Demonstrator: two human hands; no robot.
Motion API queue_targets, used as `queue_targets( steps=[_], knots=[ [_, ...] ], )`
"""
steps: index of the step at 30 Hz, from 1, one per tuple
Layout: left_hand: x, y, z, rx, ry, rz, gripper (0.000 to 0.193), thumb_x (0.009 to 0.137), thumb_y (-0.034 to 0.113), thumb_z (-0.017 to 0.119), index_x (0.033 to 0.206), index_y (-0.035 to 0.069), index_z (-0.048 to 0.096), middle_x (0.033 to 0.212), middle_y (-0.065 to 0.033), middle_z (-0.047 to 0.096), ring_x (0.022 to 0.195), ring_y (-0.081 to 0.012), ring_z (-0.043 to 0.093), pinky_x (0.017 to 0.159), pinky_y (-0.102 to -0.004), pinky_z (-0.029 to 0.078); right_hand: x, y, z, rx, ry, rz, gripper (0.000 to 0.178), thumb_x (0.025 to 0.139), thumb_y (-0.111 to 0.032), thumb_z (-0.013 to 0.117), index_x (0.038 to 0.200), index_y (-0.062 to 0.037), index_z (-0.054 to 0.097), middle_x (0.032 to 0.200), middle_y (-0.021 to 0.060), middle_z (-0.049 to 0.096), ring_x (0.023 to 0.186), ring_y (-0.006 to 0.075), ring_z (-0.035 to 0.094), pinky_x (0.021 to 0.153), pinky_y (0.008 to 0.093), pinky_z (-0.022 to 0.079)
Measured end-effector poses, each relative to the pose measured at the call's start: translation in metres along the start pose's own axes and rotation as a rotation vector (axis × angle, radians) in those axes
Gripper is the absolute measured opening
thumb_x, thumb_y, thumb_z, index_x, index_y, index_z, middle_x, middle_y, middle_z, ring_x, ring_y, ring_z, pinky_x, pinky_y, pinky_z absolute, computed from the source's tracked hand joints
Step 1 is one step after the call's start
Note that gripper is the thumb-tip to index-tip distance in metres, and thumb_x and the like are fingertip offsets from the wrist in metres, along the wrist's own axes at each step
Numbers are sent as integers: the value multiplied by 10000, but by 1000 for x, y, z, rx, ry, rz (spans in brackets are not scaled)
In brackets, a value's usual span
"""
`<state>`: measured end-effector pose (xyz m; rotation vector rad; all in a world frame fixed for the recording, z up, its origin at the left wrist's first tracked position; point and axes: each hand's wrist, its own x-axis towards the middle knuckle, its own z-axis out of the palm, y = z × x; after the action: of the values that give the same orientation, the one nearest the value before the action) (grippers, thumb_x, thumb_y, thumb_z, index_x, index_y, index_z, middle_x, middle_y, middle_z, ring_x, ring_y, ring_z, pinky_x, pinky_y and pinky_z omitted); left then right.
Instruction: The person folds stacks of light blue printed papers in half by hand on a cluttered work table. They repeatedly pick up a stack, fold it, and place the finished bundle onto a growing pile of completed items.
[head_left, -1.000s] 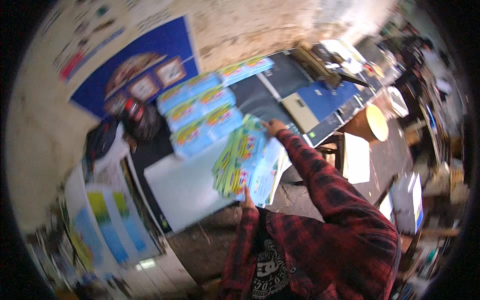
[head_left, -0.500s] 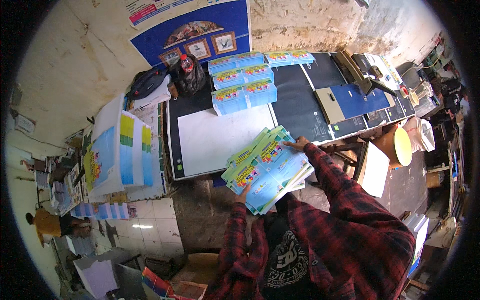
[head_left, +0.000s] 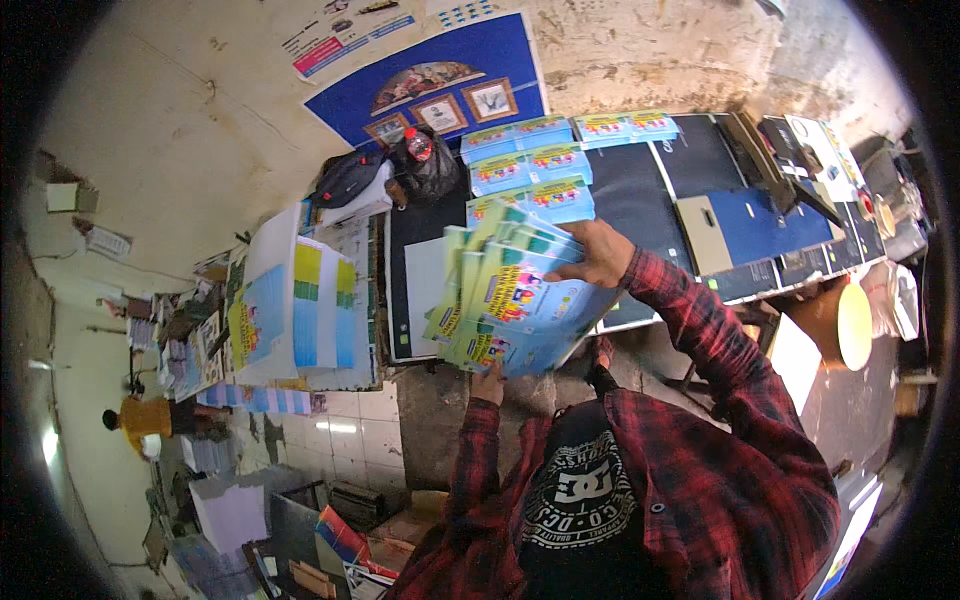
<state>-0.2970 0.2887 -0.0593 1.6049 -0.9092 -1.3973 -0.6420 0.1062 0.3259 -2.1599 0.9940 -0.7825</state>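
A loose, fanned bundle of printed sheets (head_left: pixel 535 310), blue with green-yellow bands and small colourful figures, is held up in front of my body, tilted over the table's front edge. My right hand (head_left: pixel 598 255) grips its upper right edge, the thumb lying across the front. At the lower left edge, my left hand (head_left: pixel 488 382) is closed on the sheets, with some of its fingers hidden by them. Just beyond are neat stacks of the same print (head_left: pixel 535 198) in rows on the dark table. A white board (head_left: pixel 425 280) lies partly covered by the bundle.
To the left, tall stacks of large printed sheets (head_left: pixel 310 310) stand beside the table. A dark plastic bag with a red-capped bottle (head_left: pixel 418 145) sits at the back. On the right lie a blue-and-beige folder (head_left: pixel 745 225) and a yellow-topped round container (head_left: pixel 853 327). Another person (head_left: pixel 150 425) stands far left.
Both hands have raised the bundle, tilting it more upright so it fans out. My right hand has come further over its front. The view has shifted, moving the surroundings rightward.
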Motion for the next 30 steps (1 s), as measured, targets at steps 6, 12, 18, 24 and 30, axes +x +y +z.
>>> queue_targets(
  steps=[6,12,18,24,30],
  knots=[
    [3,109,-8,-296,441,238,617,930,506,403,1431,167,283,1351,-90,448,1261,-226,385,1020,-435,313,56,-45,-6,-456,-256,0,323,754,-183,640,1074,-146,623,794,155,665,785,342,668,703,481,510],
    [22,230,17,-536,313,225,863,857,731,286,1440,95,285,1438,-129,349,1337,-277,290,1083,-484,203,63,32,56,-520,-388,-154,322,761,-265,644,1031,-98,588,855,128,669,827,321,666,726,466,496],
    [92,185,-9,-682,64,89,893,849,764,161,1408,100,372,1436,-129,374,1369,-242,233,1118,-472,72,56,42,-38,11,-668,-21,606,814,-555,568,1194,-83,551,1046,144,652,933,290,636,824,432,471],
    [176,66,-3,188,-22,435,485,981,390,396,1267,5,470,1263,-113,530,1188,-214,474,1087,-358,227,-49,235,59,1298,656,718,643,938,-581,316,1281,-69,502,1230,95,572,1060,237,551,987,342,382],
    [166,165,78,-203,-166,192,425,986,391,413,918,18,604,743,-35,595,806,-146,540,891,-292,376,-79,317,179,1449,705,672,758,887,-662,344,1351,-66,403,1302,116,493,1139,252,507,990,387,402]
  ],
)
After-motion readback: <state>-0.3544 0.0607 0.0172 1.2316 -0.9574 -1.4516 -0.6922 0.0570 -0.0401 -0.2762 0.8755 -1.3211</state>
